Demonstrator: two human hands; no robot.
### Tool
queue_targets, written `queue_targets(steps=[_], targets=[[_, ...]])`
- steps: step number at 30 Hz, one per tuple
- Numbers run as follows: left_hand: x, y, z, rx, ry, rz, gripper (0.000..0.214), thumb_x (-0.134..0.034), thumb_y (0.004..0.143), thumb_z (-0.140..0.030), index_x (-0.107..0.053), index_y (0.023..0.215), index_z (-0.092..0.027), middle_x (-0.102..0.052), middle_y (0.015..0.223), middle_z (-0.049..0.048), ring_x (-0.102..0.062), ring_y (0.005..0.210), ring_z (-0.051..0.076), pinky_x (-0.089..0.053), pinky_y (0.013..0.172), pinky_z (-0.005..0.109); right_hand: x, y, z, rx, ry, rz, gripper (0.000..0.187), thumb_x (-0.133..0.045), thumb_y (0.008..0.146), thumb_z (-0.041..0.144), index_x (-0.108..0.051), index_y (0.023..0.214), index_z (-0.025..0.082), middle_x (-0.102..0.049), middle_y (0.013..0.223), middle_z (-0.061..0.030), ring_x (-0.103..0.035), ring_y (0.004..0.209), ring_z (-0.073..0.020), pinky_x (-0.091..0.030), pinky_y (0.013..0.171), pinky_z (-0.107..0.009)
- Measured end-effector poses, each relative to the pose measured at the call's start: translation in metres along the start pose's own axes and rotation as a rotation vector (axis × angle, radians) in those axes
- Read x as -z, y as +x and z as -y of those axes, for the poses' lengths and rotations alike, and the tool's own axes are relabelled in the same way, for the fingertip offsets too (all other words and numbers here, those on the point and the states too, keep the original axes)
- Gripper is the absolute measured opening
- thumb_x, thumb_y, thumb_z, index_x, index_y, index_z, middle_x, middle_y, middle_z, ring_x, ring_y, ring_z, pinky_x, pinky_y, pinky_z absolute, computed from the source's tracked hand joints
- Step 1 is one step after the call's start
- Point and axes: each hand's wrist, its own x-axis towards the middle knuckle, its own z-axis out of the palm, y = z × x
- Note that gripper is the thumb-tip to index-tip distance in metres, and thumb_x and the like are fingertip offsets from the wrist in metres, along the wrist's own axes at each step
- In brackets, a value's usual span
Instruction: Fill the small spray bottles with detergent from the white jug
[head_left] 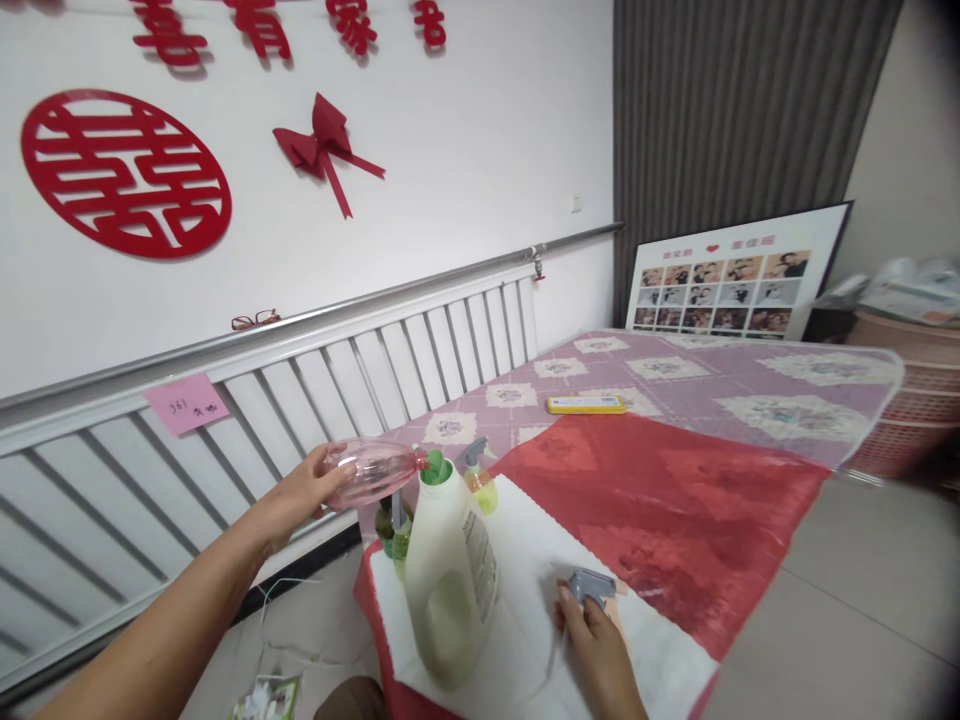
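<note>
My left hand (pixel 304 492) grips a clear pink plastic bottle (pixel 371 472) by its base end. The bottle lies nearly level, its red-rimmed mouth at the green spout (pixel 435 468) of a large pale detergent jug (pixel 448 590); I cannot tell whether liquid passes between them. The jug stands upright on a white cloth (pixel 525 560). Lower right, my right hand (pixel 596 640) is closed on a grey spray trigger head (pixel 591 583), held just over the cloth. Behind the jug stand a spray bottle with yellow liquid (pixel 484 490) and a green bottle (pixel 401 540), partly hidden.
A red cloth (pixel 675 500) and a patterned tablecloth (pixel 720 390) cover the table, with a yellow flat box (pixel 586 404) on it. A white radiator (pixel 360 385) runs along the wall at the left. Pink baskets (pixel 904 400) stand at the far right.
</note>
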Motion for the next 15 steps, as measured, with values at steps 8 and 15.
queue_targets(steps=[8,15], targets=[[0.0029,0.0072,0.0064,-0.014,0.018,0.02,0.071,-0.053,0.073,-0.069,-0.041,0.13,-0.028,-0.059,0.112,0.008,-0.06,0.074,0.018,-0.042,0.061,0.028,-0.0007,0.0011,-0.0027,0.009,0.011,-0.004,0.046,-0.04,0.08,0.064,-0.054,0.064,0.023,-0.067,0.067,-0.004,-0.063,0.071,-0.0226,-0.044,0.07,-0.031],[0.0032,0.0049,0.0007,-0.013,0.033,0.021,0.071,-0.053,0.073,-0.069,-0.041,0.13,-0.028,-0.059,0.11,0.0073,-0.06,0.073,0.018,-0.041,0.061,0.028,0.0,0.0015,-0.0055,0.005,0.01,0.003,0.047,-0.04,0.079,0.064,-0.056,0.067,0.022,-0.068,0.068,-0.0047,-0.064,0.073,-0.0238,-0.044,0.072,-0.032]])
